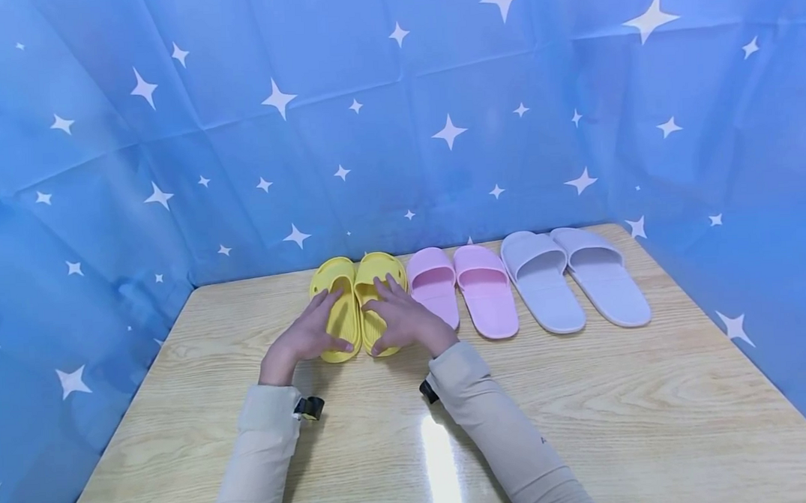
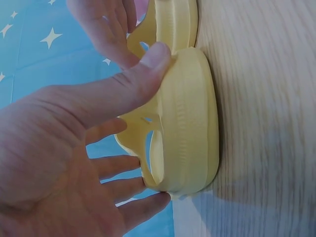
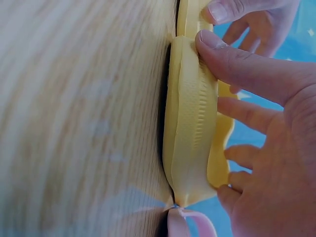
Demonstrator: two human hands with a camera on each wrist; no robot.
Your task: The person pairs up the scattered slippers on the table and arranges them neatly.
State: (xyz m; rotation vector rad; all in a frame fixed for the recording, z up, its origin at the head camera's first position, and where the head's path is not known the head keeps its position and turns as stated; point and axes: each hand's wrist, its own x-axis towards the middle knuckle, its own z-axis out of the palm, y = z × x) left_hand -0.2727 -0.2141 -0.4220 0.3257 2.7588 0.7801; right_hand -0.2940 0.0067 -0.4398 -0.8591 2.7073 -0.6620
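Two yellow clogs stand side by side, toes toward the back curtain. My left hand (image 1: 305, 337) is spread over the left yellow clog (image 1: 340, 268). In the left wrist view its thumb (image 2: 143, 74) rests on the heel rim, while the other fingers stretch along the outer side. Over the right yellow clog (image 1: 380, 264) is my right hand (image 1: 413, 322). Its thumb (image 3: 222, 47) touches that heel's edge in the right wrist view, and the loosely extended fingers lie by the outer side. The clogs' soles are down on the wooden table.
Right of the clogs is a pair of pink slippers (image 1: 486, 300), then a pair of pale grey slides (image 1: 546, 290). All the footwear lines the back edge of the wooden table (image 1: 357, 448). A blue curtain (image 1: 371, 133) with white stars hangs behind and along both sides.
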